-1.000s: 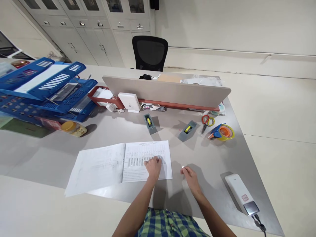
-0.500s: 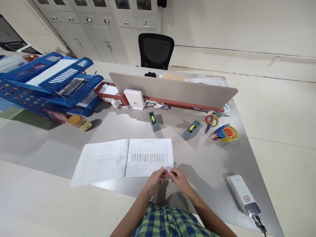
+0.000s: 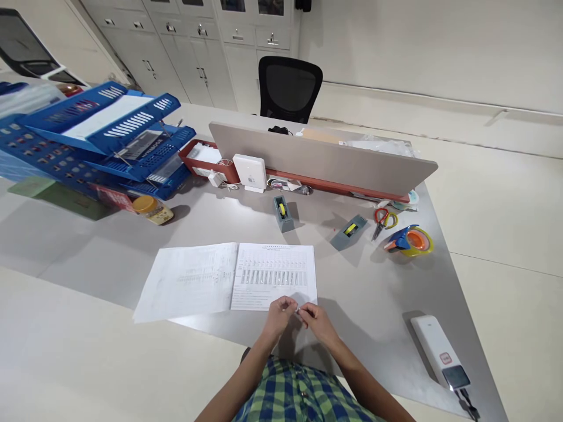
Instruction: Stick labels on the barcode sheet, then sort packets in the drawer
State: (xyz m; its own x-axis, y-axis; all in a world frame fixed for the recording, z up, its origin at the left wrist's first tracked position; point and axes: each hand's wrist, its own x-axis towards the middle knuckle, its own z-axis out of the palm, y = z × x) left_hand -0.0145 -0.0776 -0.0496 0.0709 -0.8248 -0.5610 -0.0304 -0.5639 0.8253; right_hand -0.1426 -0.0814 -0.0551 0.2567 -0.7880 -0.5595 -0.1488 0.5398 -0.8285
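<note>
My left hand (image 3: 280, 316) and my right hand (image 3: 317, 320) meet at the lower right edge of an open booklet (image 3: 189, 284). Fingers of both are pinched together around a tiny whitish piece, too small to name. The booklet's right page (image 3: 275, 296) carries a printed table with a row of dark upright strips. Its left page shows only faint print. Beyond the booklet stand two grey tape dispensers (image 3: 287, 221) with yellow rolls, the second dispenser (image 3: 341, 239) tilted to the right.
Scissors (image 3: 383, 223) and a blue packing tape cutter (image 3: 411, 240) lie right. A white device with a cable (image 3: 435, 346) rests near the right edge. Blue file trays (image 3: 132, 140), a yellow-lidded jar (image 3: 153, 210) and a white box (image 3: 250, 172) stand left. A low divider (image 3: 325, 158) crosses behind.
The view has shifted slightly, so the desk things sit further right. My left fingers have closed up near the right fingertips, and both hands stay together by the booklet.
</note>
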